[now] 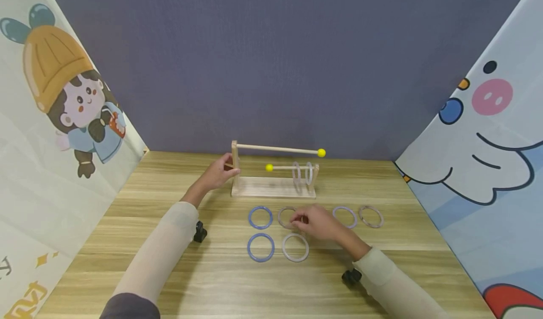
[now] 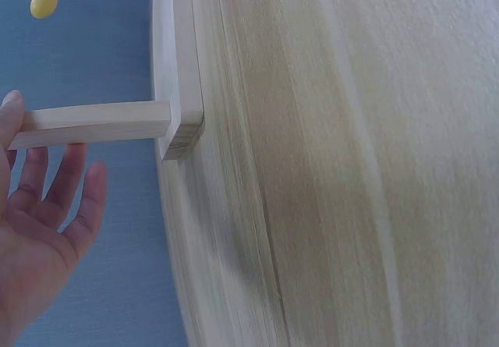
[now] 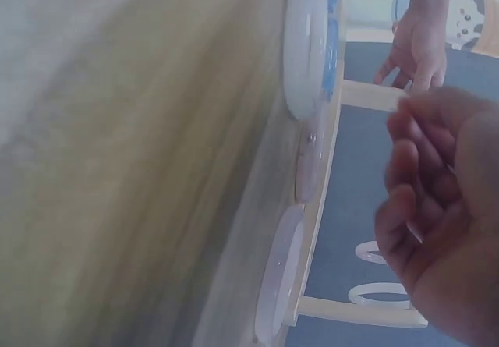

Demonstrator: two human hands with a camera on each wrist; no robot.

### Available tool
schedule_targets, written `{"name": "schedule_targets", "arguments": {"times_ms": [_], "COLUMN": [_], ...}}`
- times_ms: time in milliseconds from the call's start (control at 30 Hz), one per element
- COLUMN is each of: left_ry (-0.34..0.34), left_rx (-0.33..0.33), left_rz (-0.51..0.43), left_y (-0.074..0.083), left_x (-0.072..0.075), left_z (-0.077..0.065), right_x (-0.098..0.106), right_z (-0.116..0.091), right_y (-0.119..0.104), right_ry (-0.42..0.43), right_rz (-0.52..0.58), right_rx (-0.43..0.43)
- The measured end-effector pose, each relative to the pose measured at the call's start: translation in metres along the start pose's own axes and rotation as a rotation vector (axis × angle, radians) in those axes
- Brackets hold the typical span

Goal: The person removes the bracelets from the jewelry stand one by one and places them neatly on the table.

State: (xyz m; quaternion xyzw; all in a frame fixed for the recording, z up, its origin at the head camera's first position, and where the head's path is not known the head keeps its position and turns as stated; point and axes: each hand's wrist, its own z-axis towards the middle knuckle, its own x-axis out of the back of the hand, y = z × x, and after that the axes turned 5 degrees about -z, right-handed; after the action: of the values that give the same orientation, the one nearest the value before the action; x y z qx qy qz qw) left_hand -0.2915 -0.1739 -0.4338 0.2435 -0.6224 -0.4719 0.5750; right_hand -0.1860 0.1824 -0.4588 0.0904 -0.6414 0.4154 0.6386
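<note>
A wooden stand (image 1: 271,188) has a tall left post (image 1: 235,163) and a shorter right one, each with a yellow-tipped rod. My left hand (image 1: 218,172) pinches the tall post (image 2: 93,121) between thumb and fingers near its upper part. Two pale rings (image 1: 309,174) hang on the lower rod. My right hand (image 1: 317,222) is over the table rings, fingers loosely bent, with no ring visible in its grasp in the right wrist view. Nearest its fingertips lies a greyish ring (image 1: 279,216), partly covered. A white ring (image 1: 295,260) lies just in front.
Two blue rings (image 1: 249,247) lie left of the right hand. To its right are a lilac ring (image 1: 356,219) and a brownish ring (image 1: 374,226). A dark wall (image 1: 271,64) stands behind the wooden table (image 1: 203,281), with printed panels at both sides.
</note>
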Motion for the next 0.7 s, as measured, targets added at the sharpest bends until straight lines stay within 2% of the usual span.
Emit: {"name": "schedule_targets", "arguments": {"times_ms": [200,333,467,700], "left_ry": [-0.005,-0.004,-0.004,-0.007], "left_rx": [-0.002,-0.012,-0.013,-0.005], "left_rz": [-0.003,0.008,0.007,0.0], "left_y": [0.0,0.0,-0.001,0.0], "left_x": [0.0,0.0,0.0,0.001], "left_z": [-0.001,-0.001,-0.001,0.0], "right_x": [0.001,0.003,0.006,0.01], "right_z": [0.014,0.023,0.03,0.042], "right_y": [0.004,0.006,0.006,0.006], "right_ry": [0.254,0.38,0.467,0.557], "right_rz": [0.001,-0.02,-0.008,0.035], "right_rx": [-0.132,-0.212,-0.253,-0.309]}}
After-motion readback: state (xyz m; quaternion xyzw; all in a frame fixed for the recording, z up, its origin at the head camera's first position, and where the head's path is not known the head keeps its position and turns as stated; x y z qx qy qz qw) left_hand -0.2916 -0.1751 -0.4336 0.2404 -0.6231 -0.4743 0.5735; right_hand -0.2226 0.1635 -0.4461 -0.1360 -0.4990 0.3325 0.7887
